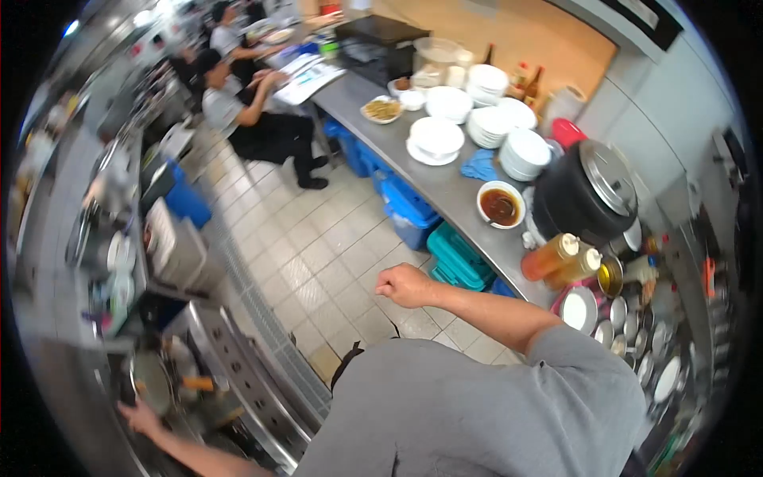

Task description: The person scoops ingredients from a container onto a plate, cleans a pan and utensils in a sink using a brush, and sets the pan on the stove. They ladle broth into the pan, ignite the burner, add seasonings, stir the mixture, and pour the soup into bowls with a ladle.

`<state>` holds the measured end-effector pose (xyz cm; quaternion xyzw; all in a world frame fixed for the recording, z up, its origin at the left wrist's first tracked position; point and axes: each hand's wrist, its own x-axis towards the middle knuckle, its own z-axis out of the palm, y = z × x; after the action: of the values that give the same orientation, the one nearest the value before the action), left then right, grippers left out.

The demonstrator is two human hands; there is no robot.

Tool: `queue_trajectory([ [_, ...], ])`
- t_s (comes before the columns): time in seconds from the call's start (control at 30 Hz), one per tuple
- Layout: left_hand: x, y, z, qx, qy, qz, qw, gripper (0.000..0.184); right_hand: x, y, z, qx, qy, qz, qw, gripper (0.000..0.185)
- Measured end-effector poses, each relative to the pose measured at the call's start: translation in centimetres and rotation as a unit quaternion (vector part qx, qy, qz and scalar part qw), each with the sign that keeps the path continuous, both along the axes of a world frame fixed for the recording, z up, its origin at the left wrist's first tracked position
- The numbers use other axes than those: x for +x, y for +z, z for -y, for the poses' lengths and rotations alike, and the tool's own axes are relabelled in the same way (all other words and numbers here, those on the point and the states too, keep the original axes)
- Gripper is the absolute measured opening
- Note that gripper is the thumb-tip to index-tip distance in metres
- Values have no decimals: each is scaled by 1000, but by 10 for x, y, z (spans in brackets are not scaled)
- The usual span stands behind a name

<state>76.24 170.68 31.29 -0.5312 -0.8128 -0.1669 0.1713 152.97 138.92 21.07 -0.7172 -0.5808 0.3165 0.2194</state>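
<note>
While the bare right hand hangs in a loose, seemingly empty fist above the pale tiled floor, probably for balance, the left hand is at the round, greyish metal pan, lower left, likely parked there for easy reach. Can't tell if it's gripping. Pan looks dull, kinda blurry.

There is one black pot with one shiny lid. There are two white-tipped squeeze bottles, one bowl of brown sauce, one blue cloth, one teal bin and one plate of yellow-green food.
</note>
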Motion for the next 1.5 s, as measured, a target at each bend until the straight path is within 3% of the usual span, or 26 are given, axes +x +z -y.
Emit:
queue_trajectory([
  [0.03,60,27,17,119,-83,25,989,62,22,-9,1,0,-29,-4,1000,31],
  [0.1,148,35,10,204,-100,148,963,50,62,-30,8,23,-93,-29,995,30],
  [0.17,206,-18,-43,278,-255,250,892,38,77,-41,10,59,-192,-80,976,30],
  [0.2,267,-34,-59,165,-239,446,847,30,89,-45,4,104,-262,-130,950,30],
  [0.23,328,-54,-71,121,-298,439,839,28,108,-51,-2,108,-277,-124,947,30],
  [0.27,378,-85,-97,48,-344,533,772,29,130,-61,-10,93,-311,-77,943,33],
  [0.3,439,-87,-106,-87,-352,536,762,30,151,-72,-20,78,-347,-34,934,35],
  [0.37,539,-160,-142,-202,-405,585,673,38,228,-107,-33,121,-408,122,897,37],
  [0.4,603,-157,-133,-295,-419,617,597,40,264,-96,-42,119,-430,245,861,35],
  [0.43,665,-152,-119,-378,-436,597,557,41,307,-81,-46,71,-543,119,828,38],
  [0.53,829,-197,-102,-507,-532,523,432,45,407,-113,-52,-26,-633,77,770,47],
  [0.6,929,-205,-77,-576,-529,506,365,47,437,-156,-61,2,-710,122,694,50],
  [0.63,973,-194,-64,-612,-495,509,349,52,449,-194,-60,-89,-658,191,723,48],
  [0.77,1113,-256,-57,-549,-642,319,428,53,372,-133,-73,-60,-597,187,778,50],
  [0.87,1178,-395,-83,-466,-742,279,394,52,294,-150,-72,18,-524,261,811,46],
  [0.93,1174,-338,-73,-519,-675,329,407,58,258,-119,-70,-10,-585,112,803,35],
  [0.97,1170,-299,-60,-569,-607,371,413,64,261,-124,-62,-18,-590,111,800,35],
  [1.0,1168,-276,-52,-578,-605,366,408,64,263,-133,-52,-3,-626,85,775,31],
  [1.07,1178,-244,-55,-623,-532,372,436,81,272,-126,-50,14,-665,58,744,27],
  [1.1,1187,-252,-63,-640,-523,370,424,100,284,-98,-56,29,-708,48,704,28],
  [1.13,1191,-249,-68,-640,-531,369,416,100,296,-81,-60,44,-749,37,660,30],
  [1.2,1196,-249,-74,-652,-486,374,445,109,322,-77,-60,57,-752,82,652,31],
  [1.23,1196,-236,-79,-680,-460,380,426,117,335,-71,-63,56,-737,112,664,32],
  [1.33,1198,-231,-99,-703,-461,359,405,112,376,-66,-65,39,-713,186,674,35],
  [1.4,1195,-229,-110,-714,-455,349,402,113,409,-62,-63,92,-752,67,649,42],
  [1.5,1197,-232,-138,-694,-475,383,383,113,459,-41,-70,100,-776,-7,623,40],
])
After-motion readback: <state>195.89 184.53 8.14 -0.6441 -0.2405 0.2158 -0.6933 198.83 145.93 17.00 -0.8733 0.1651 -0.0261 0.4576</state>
